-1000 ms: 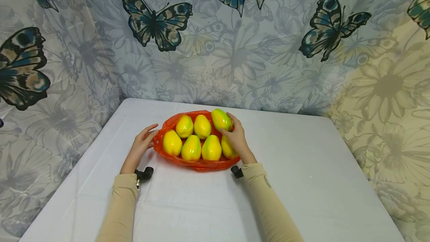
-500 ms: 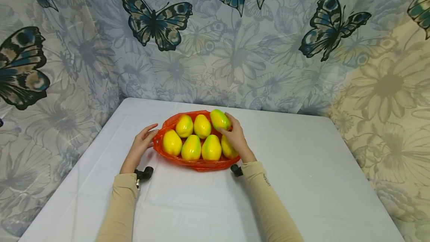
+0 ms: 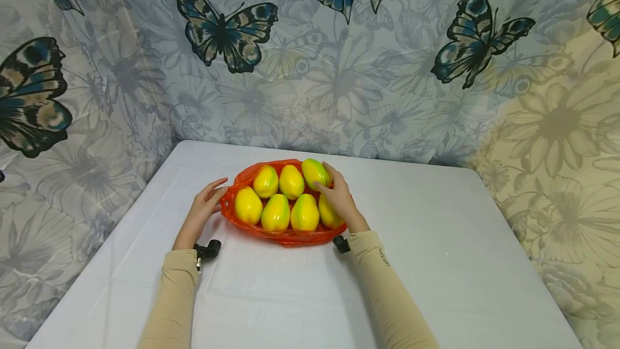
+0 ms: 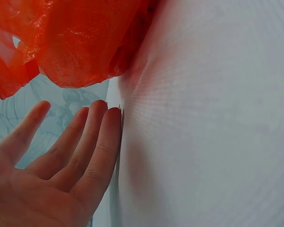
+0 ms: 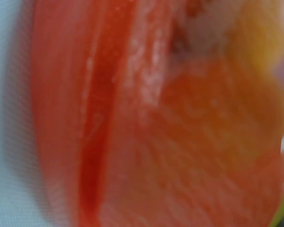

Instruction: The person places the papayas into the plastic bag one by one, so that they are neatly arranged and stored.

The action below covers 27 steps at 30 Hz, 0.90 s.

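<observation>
Near the middle of the head view, an orange plastic bag (image 3: 286, 237) lies spread open on a white table (image 3: 436, 263), and seven yellow-green fruits rest on it in two rows. The back row has three, the front row four.

The right hand (image 3: 339, 198) sits at the right side of the bag. Its fingers curl round the greenish fruit (image 3: 316, 172) at the right end of the back row, so it is gripping that one. This fruit sits just beside its neighbour (image 3: 291, 182) in the back row. The palm covers part of the front-row fruit (image 3: 327, 214) at the far right.

The left hand (image 3: 203, 209) lies at the left edge of the bag, with its fingers straight and relaxed, holding nothing. In the left wrist view these fingers (image 4: 92, 142) stretch out along the table, with the crumpled orange bag (image 4: 75, 42) in the upper left of the frame just above the fingertips; I cannot tell whether they touch it.

The right wrist view is a blur of orange plastic (image 5: 146, 132) filling the frame, with a yellow patch at the upper right.

Both arms wear beige sleeves (image 3: 387, 290), and a small black mount (image 3: 208, 251) shows at the left wrist. Behind the table hangs a cloth (image 3: 339, 69) printed with butterflies and flowers, filling the upper half of the head view.
</observation>
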Motion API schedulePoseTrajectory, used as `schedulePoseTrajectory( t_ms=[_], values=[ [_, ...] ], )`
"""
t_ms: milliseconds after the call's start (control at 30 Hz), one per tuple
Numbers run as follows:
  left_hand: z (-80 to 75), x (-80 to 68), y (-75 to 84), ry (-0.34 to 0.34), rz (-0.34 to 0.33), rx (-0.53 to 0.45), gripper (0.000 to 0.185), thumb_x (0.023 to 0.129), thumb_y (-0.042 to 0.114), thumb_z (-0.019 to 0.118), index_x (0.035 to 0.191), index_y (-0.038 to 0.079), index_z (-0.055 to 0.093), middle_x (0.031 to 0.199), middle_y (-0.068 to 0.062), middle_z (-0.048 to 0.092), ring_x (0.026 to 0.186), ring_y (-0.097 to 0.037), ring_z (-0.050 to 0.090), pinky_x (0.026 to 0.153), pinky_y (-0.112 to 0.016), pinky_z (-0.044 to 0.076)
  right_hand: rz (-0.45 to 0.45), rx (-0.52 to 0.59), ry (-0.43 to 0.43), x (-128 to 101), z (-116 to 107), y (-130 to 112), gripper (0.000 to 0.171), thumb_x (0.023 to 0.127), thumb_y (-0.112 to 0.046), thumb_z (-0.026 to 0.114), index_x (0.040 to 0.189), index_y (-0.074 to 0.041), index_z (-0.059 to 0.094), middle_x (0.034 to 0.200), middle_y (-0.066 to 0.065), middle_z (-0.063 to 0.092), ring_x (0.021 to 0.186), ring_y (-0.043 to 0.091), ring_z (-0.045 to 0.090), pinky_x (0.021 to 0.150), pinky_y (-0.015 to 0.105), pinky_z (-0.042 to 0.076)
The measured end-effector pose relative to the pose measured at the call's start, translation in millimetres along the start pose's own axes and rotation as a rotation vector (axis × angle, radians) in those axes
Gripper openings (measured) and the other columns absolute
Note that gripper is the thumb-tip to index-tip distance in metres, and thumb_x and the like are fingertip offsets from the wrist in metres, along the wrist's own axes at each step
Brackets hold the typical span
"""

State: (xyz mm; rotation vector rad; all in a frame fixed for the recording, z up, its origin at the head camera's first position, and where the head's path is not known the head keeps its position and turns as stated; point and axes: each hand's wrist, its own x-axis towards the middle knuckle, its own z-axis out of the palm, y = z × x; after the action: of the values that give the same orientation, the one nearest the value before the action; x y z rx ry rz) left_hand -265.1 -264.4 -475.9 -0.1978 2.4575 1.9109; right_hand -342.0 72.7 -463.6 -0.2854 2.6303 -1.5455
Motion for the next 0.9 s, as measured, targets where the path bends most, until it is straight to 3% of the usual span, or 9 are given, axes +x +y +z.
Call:
schedulePoseTrajectory(
  t_ms=[133,367,700,900],
  values=[
    [-0.7,11.3,-17.9,0.013,0.011,0.021,0.057,0.100,0.048,0.047,0.150,0.022,0.038,0.147,-0.015,0.049,0.105,-0.002,0.055,0.082,-0.014,0.050,-0.004,-0.001,-0.003,0.0,-0.9,2.3,0.059,0.099,-0.027,0.057,0.152,-0.016,0.033,0.157,0.012,0.032,0.145,0.032,0.030,0.119,0.051,0.025],
    [0.4,12.5,-18.0,0.009,0.015,0.011,0.054,0.102,0.043,0.046,0.150,0.021,0.038,0.147,-0.016,0.049,0.108,-0.006,0.055,0.081,-0.014,0.050,0.005,-0.022,-0.008,-2.4,-3.3,2.8,0.057,0.099,-0.028,0.056,0.151,-0.015,0.036,0.155,0.013,0.034,0.144,0.033,0.031,0.119,0.051,0.026],
    [1.7,14.4,-19.1,0.003,0.025,0.010,0.056,0.101,0.046,0.047,0.150,0.020,0.038,0.146,-0.016,0.050,0.099,0.004,0.055,0.080,-0.014,0.050,-0.008,-0.073,0.047,-7.1,-8.8,5.8,0.051,0.099,-0.024,0.056,0.143,-0.001,0.046,0.151,0.022,0.039,0.143,0.037,0.033,0.120,0.051,0.024],
    [0.9,13.0,-18.9,-0.002,0.019,0.004,0.058,0.100,0.048,0.048,0.150,0.020,0.038,0.147,-0.016,0.049,0.101,0.002,0.055,0.081,-0.014,0.050,-0.007,-0.073,0.044,-8.2,-9.5,9.5,0.051,0.099,-0.024,0.056,0.144,-0.003,0.046,0.152,0.021,0.037,0.143,0.037,0.032,0.119,0.052,0.024]
  ],
)
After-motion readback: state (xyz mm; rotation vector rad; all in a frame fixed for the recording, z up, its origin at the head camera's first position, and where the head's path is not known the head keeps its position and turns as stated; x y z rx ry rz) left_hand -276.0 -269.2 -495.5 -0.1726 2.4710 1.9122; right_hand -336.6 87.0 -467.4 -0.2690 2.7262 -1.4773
